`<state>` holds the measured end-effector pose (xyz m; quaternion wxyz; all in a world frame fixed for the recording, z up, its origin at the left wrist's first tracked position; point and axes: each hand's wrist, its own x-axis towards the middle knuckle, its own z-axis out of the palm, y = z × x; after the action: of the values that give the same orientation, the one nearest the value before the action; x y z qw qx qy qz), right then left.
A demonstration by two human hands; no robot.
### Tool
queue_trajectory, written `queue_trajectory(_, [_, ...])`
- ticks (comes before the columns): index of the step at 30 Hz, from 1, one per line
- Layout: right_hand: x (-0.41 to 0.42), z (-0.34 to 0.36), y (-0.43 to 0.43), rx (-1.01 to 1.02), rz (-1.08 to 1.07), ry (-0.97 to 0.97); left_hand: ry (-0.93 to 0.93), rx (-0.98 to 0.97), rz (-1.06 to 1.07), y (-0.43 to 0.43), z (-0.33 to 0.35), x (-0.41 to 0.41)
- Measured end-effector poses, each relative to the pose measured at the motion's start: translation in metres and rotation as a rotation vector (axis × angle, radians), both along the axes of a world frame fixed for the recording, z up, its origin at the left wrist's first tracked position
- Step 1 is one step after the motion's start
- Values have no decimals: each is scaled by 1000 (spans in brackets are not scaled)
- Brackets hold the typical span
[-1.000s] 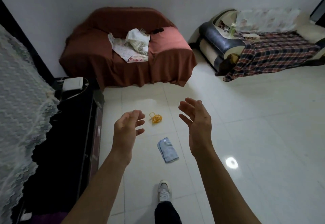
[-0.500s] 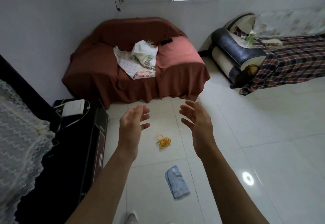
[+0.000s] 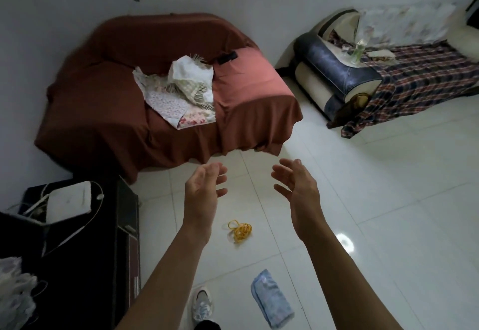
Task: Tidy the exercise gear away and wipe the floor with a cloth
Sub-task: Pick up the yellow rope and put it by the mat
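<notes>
A yellow coiled band [image 3: 239, 230] lies on the white tiled floor [image 3: 388, 200], between my two forearms. Nearer to me, a folded light-blue cloth [image 3: 272, 301] lies flat on the tiles. My left hand [image 3: 204, 189] is held out in the air, palm facing right, fingers relaxed and holding nothing. My right hand [image 3: 295, 187] hovers opposite it, palm facing left, fingers loosely spread and holding nothing. Both hands are above and beyond the band, touching nothing.
A sofa under a rust-red cover [image 3: 160, 91] stands ahead with loose fabrics [image 3: 181, 91] on it. A second sofa with a plaid blanket [image 3: 414, 75] is at the right. A dark low cabinet [image 3: 85, 246] with a white box [image 3: 70, 200] is at the left. My shoe [image 3: 202, 303] shows below.
The view has advanced toward the red sofa, so the band and the cloth now appear lower and nearer. Both hands stay raised and holding nothing, palms facing each other.
</notes>
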<state>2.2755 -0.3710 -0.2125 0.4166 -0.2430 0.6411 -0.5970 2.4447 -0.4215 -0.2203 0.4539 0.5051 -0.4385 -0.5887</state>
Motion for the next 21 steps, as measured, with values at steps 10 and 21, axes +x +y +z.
queue_trajectory(10, [-3, -36, -94, 111, -105, -6, -19, 108, -91, -119, -43, -9])
queue_trajectory(21, [-73, -148, -165, 209, -105, -62, -149, 242, -87, -184, -164, -64])
